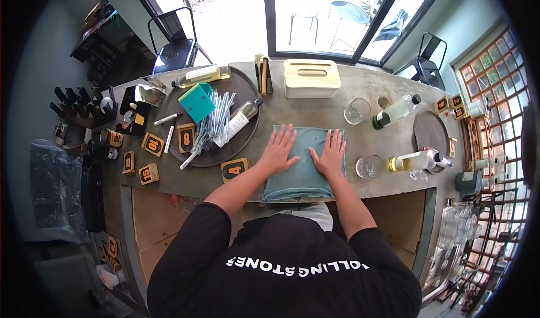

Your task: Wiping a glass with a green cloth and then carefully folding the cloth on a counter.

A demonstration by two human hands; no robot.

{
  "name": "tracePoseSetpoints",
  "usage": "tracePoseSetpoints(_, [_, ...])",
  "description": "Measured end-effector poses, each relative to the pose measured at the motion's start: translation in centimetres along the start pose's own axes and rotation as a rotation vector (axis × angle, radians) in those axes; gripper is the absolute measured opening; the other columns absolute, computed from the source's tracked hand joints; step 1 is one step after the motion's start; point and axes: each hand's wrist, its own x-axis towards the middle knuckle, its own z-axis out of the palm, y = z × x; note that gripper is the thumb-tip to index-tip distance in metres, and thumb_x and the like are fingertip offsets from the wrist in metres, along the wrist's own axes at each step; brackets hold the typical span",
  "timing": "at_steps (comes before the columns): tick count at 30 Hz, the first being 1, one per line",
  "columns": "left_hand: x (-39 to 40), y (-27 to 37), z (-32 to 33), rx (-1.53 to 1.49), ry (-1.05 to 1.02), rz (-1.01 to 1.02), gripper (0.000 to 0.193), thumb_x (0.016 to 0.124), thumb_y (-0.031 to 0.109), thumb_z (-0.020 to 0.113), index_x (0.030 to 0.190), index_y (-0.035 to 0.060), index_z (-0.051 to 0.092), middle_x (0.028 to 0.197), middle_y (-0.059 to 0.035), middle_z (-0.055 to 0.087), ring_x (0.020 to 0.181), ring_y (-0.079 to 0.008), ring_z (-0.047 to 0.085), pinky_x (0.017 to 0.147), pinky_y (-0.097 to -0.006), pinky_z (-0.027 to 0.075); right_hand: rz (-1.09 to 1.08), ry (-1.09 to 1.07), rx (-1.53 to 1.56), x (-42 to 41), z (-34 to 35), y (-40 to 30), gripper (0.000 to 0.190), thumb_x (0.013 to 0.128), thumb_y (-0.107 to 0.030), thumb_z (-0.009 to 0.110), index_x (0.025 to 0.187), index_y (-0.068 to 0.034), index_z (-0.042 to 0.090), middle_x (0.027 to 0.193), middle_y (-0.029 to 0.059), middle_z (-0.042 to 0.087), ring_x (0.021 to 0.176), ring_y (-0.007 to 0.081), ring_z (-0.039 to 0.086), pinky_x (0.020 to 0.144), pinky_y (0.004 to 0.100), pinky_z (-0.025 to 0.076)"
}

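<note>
A folded blue-green cloth (301,166) lies on the grey counter, its near end at the counter's front edge. My left hand (279,150) rests flat on the cloth's left side, palm down, fingers apart. On the right side of the cloth, my right hand (328,154) lies palm down too, thumb out towards the left. Neither hand grips anything. Just left of the cloth stands a wooden number block (234,170). Two drinking glasses are to the right, one nearer (370,167) and one farther (357,111).
A round dark tray (249,145) at the left holds bottles, wrapped straws and a teal box (197,102). Behind the cloth stands a tissue box with a wooden lid (312,78). Bottles (396,111) and a small round tray (430,128) are at the right.
</note>
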Motion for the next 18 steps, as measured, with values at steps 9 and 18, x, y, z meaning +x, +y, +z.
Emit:
tracePoseSetpoints(9, [-0.9,0.3,0.6,-0.065,0.000,0.007,0.104,0.089,0.064,0.058,0.157,-0.0054,0.021,0.166,-0.0233,0.019,0.155,-0.0385,0.015,0.125,-0.0512,0.012,0.043,-0.011,0.120,0.1,-1.3,0.6,0.112,0.087,-0.069,0.060,0.161,0.000,0.011,0.166,0.0270,0.011,0.155,0.0401,0.009,0.125,0.0535,0.008])
tracePoseSetpoints(18, [-0.1,-1.0,0.1,-0.052,0.047,-0.071,0.091,0.092,0.055,0.059,0.155,-0.0036,0.029,0.164,-0.0252,0.022,0.152,-0.0445,0.020,0.124,-0.0523,0.016,0.179,-0.095,0.014,1.0,-1.3,-0.2,0.107,0.089,-0.070,0.055,0.159,0.002,0.017,0.166,0.0261,0.012,0.156,0.0390,0.008,0.125,0.0515,0.008])
